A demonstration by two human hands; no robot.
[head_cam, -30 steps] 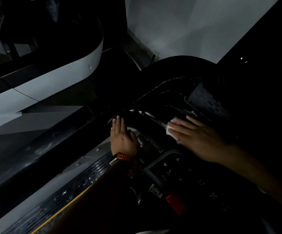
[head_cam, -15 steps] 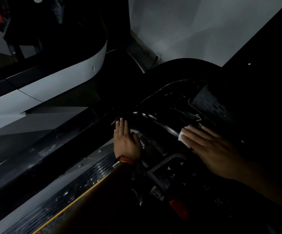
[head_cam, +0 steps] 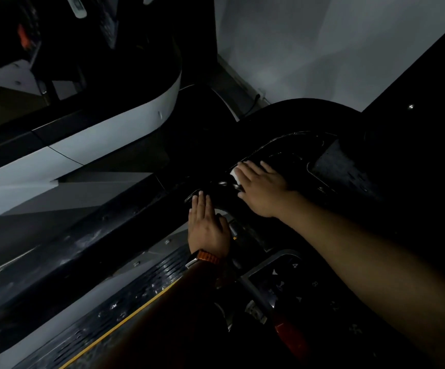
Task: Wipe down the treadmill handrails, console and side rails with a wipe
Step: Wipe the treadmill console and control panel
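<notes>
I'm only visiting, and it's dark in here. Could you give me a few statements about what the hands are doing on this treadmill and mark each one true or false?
1. The right hand presses a white wipe onto the dark console. True.
2. The left hand grips a spray bottle. False: it lies flat with straight fingers and holds nothing.
3. An orange band sits on the left wrist. True.
4. The wipe covers the number keypad. False: the wipe is farther up the console, away from the keypad.
</notes>
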